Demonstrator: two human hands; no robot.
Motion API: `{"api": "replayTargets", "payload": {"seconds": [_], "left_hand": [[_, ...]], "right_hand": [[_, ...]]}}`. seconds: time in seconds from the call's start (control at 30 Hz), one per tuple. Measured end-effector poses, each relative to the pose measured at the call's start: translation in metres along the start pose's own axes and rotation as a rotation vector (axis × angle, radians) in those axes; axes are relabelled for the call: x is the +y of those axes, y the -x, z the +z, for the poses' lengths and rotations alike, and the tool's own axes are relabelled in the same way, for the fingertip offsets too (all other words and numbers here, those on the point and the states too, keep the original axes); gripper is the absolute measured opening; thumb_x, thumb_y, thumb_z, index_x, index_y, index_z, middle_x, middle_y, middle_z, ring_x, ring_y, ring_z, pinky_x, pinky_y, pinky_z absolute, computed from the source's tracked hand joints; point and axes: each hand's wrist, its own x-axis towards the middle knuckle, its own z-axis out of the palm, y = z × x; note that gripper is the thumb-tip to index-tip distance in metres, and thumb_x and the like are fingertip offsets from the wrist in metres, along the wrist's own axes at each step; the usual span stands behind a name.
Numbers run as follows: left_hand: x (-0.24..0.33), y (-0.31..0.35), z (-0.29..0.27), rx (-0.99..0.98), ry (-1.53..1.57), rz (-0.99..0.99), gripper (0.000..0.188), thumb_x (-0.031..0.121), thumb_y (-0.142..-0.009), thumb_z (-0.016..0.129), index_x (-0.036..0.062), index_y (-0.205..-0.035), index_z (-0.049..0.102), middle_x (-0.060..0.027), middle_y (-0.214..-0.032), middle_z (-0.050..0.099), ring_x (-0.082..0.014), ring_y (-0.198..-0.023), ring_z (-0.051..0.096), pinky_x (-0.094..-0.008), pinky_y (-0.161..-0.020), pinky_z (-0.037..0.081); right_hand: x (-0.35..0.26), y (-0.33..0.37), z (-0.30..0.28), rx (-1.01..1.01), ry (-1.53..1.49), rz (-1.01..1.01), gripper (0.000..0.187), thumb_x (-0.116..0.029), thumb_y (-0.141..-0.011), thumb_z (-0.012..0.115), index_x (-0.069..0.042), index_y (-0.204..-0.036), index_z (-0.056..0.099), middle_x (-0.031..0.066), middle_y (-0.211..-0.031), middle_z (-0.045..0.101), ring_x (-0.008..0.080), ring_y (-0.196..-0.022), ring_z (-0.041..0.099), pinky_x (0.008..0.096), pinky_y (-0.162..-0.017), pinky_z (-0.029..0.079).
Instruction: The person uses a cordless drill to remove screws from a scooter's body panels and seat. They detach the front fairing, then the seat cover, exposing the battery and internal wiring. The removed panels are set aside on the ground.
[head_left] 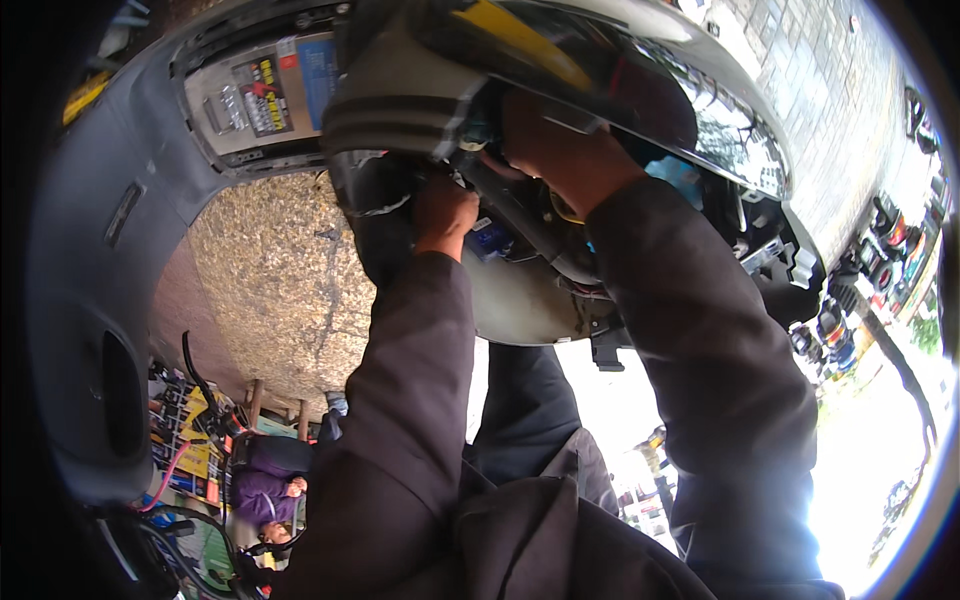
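Note:
Both of my hands are inside the opened front of what looks like a scooter, among dark plastic parts and cables. My left hand [445,212] is closed, knuckles up, beside a dark tube [530,228]; whatever its fingers hold is hidden. On the tube's other side, my right hand [560,152] reaches in under a glossy dark panel with a yellow stripe [530,42], its fingertips mostly out of sight. A small blue part [490,238] sits near my left wrist. Below the tube curves a pale grey shell [520,298]. A ribbed grey cover [400,110] stands above my left hand.
A large grey body panel [85,230] curves along the left. At the upper left, a compartment frames a brown carton [225,110] with a blue patch. Speckled ground [280,260] lies below it. A person in purple [265,492] is at lower left; parked two-wheelers [885,240] stand at right.

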Motion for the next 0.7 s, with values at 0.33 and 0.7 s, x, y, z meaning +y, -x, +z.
{"api": "replayTargets", "payload": {"seconds": [0.33, 0.7], "left_hand": [[-0.009, -0.034, -0.010, -0.179, -0.247, 0.014, 0.034, 0.024, -0.088, 0.054, 0.0068, -0.114, 0.067, -0.0210, -0.117, 0.066, -0.0391, -0.112, 0.062, -0.0469, -0.092, 0.052], [0.012, -0.030, -0.027, -0.278, -0.419, -0.137, 0.034, 0.019, -0.084, 0.061, 0.0054, -0.114, 0.069, -0.0187, -0.118, 0.067, -0.0348, -0.113, 0.064, -0.0426, -0.091, 0.054]], "right_hand": [[-0.008, 0.017, -0.026, -0.080, -0.050, 0.173, 0.032, -0.021, -0.084, 0.070, -0.013, -0.115, 0.073, 0.0092, -0.113, 0.072, 0.0295, -0.105, 0.069, 0.0453, -0.079, 0.056], [-0.002, 0.027, -0.037, -0.230, -0.216, 0.189, 0.031, -0.018, -0.081, 0.069, -0.009, -0.111, 0.074, 0.0114, -0.110, 0.072, 0.0279, -0.103, 0.070, 0.0413, -0.080, 0.056]]}}
